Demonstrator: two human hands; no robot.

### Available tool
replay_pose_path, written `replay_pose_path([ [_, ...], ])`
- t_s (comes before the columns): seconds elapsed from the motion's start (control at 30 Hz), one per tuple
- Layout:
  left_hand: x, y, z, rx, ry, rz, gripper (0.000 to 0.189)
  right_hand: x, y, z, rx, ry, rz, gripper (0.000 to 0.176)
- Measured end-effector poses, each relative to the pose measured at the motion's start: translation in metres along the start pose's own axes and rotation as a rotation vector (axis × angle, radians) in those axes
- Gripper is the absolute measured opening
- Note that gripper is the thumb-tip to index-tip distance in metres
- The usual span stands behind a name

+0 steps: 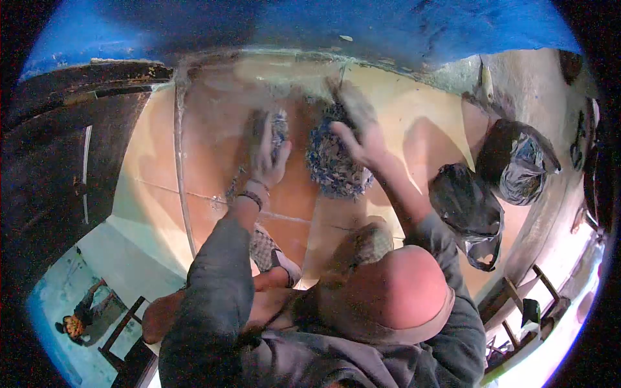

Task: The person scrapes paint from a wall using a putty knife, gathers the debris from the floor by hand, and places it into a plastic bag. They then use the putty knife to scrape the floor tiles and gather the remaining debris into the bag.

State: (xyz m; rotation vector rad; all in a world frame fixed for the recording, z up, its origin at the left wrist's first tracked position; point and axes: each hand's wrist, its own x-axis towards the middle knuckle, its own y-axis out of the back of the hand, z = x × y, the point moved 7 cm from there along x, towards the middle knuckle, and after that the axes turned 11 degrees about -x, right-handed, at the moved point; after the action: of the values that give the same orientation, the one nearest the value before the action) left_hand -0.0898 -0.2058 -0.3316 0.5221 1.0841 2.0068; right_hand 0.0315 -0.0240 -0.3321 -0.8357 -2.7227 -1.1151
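A pile of shredded bits, bluish grey and whitish, (pixel 336 161) lies on the tiled floor (pixel 291 226) in front of the person's knees. My right hand (pixel 362 129) is at the upper right edge of this pile, blurred, with its thumb apart from the other fingers. To the left, my left hand (pixel 268 152) is held over the floor with its thumb apart, beside a smaller clump of the same bits (pixel 279 129). A dark band circles the left wrist. A few loose bits lie left of that hand. The fingertips of both hands are smeared.
Two black plastic bags (pixel 467 204) (pixel 521 165) stand on the right, one showing light contents. A blue surface (pixel 310 29) spans the top. Dark wooden panels (pixel 71 174) are at the left. Another person (pixel 81 320) appears at the lower left, and a wooden frame (pixel 527 304) at the lower right.
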Motion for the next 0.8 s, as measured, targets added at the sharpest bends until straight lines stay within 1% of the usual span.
replay_pose_path([
  [0.03,-0.007,-0.006,-0.036,-0.202,0.08,0.074,0.067,-0.015,0.022,0.002,-0.036,-0.104,0.053,0.058],
  [0.07,-0.017,-0.009,-0.084,-0.405,0.161,0.152,0.069,-0.045,0.032,0.01,-0.141,-0.155,0.106,0.062],
  [0.1,-0.026,0.012,-0.114,-0.173,0.165,0.207,0.07,-0.079,0.038,0.02,-0.246,-0.201,0.16,0.066],
  [0.13,-0.034,0.028,-0.131,0.06,0.171,0.262,0.072,-0.108,0.036,0.023,-0.314,-0.248,0.107,0.078],
  [0.17,-0.044,0.026,-0.133,0.053,0.174,0.266,0.072,-0.134,0.026,0.017,-0.448,-0.263,0.035,0.084],
  [0.2,-0.06,0.03,-0.141,0.137,0.343,0.337,0.073,-0.148,0.018,0.012,-0.579,-0.282,-0.037,0.091],
  [0.23,-0.076,0.032,-0.151,0.225,0.515,0.4,0.073,-0.14,0.012,0.006,-0.58,-0.285,-0.046,0.091],
  [0.27,-0.084,0.02,-0.15,0.225,0.523,0.391,0.073,-0.128,0.0,0.001,-0.624,-0.298,-0.107,0.093],
  [0.3,-0.086,-0.005,-0.136,0.296,0.431,0.289,0.073,-0.114,-0.011,-0.004,-0.668,-0.31,-0.167,0.095],
  [0.33,-0.082,-0.029,-0.117,0.364,0.332,0.197,0.072,-0.096,-0.019,-0.01,-0.633,-0.256,-0.147,0.095],
  [0.4,-0.053,-0.035,-0.033,0.114,0.33,0.208,0.072,-0.059,-0.03,-0.022,-0.529,-0.143,-0.12,0.094],
  [0.43,-0.046,-0.039,-0.026,0.112,0.327,0.216,0.072,-0.047,-0.029,-0.019,-0.532,-0.136,-0.115,0.094],
  [0.5,-0.027,-0.048,-0.019,-0.161,0.224,0.225,0.073,-0.027,-0.026,-0.017,-0.243,-0.071,-0.041,0.087],
  [0.53,-0.018,-0.047,-0.041,-0.16,0.228,0.223,0.073,-0.017,-0.027,-0.007,-0.241,-0.073,-0.044,0.087],
  [0.6,0.006,-0.04,-0.089,0.03,0.097,0.259,0.07,0.008,-0.018,0.011,-0.221,0.042,0.091,0.074],
  [0.63,0.018,-0.037,-0.084,0.028,0.104,0.257,0.07,0.021,-0.019,0.016,-0.22,0.041,0.083,0.074],
  [0.7,0.047,-0.026,-0.054,0.171,0.004,0.168,0.066,0.045,-0.029,0.018,-0.358,0.023,-0.017,0.063],
  [0.73,0.049,-0.026,-0.04,0.169,0.006,0.165,0.066,0.046,-0.033,0.014,-0.358,0.021,-0.02,0.063],
  [0.8,0.044,-0.047,-0.005,-0.128,-0.089,-0.046,0.062,0.046,-0.054,-0.01,0.004,0.218,-0.249,0.06],
])
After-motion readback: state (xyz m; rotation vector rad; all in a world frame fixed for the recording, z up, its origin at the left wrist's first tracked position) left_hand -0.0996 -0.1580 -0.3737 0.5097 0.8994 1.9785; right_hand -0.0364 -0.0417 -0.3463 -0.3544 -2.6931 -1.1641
